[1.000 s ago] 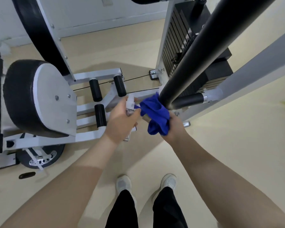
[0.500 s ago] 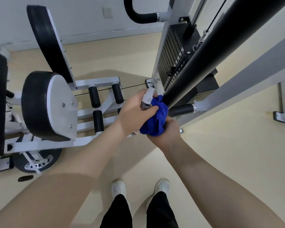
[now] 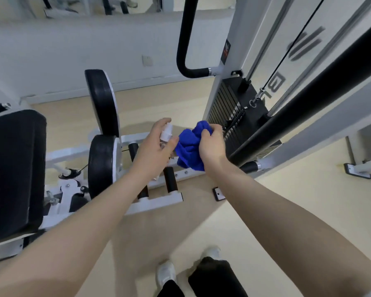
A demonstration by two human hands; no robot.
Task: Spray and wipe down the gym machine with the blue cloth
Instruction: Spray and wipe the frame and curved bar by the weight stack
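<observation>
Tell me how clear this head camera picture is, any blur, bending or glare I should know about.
Head view: wide-angle bending bows the black bar and white frame; soft motion blur smears the left hand around the spray bottle and the right hand gripping the blue cloth; lighting is even and bright, shadows on the floor faint, no harsh glare.

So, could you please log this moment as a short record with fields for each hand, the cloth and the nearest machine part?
left hand: holds a small spray bottle, white nozzle upward, index finger on top
right hand: grips the bunched blue cloth
cloth: held in the air between the two hands, right beside the bottle's nozzle, touching no machine part
nearest machine part: long black padded bar, just right of the right hand
also visible: weight stack behind the hands
</observation>
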